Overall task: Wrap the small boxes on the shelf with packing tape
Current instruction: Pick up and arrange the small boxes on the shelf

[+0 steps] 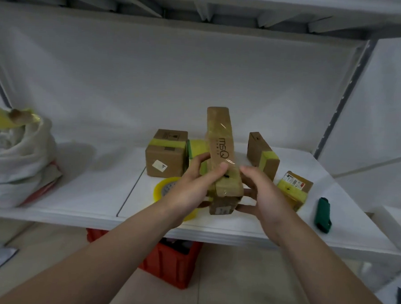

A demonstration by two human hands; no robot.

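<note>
Left hand (pixel 193 184) and right hand (pixel 260 192) grip the tape-glossed long box (pixel 221 141); the yellow-banded boxes (pixel 165 154) on the shelf (pixel 88 192) look done, so little seems left.

A long box (pixel 220 148), brown and glossy with clear tape, is held by its near end and tilts up and away. Left of the grip stands a square box (pixel 165 153) banded in yellow tape. To the right are a tilted box (pixel 262 155), also banded, and a small box (pixel 294 189). A tape roll (pixel 167 187) lies flat beneath the grip.
</note>
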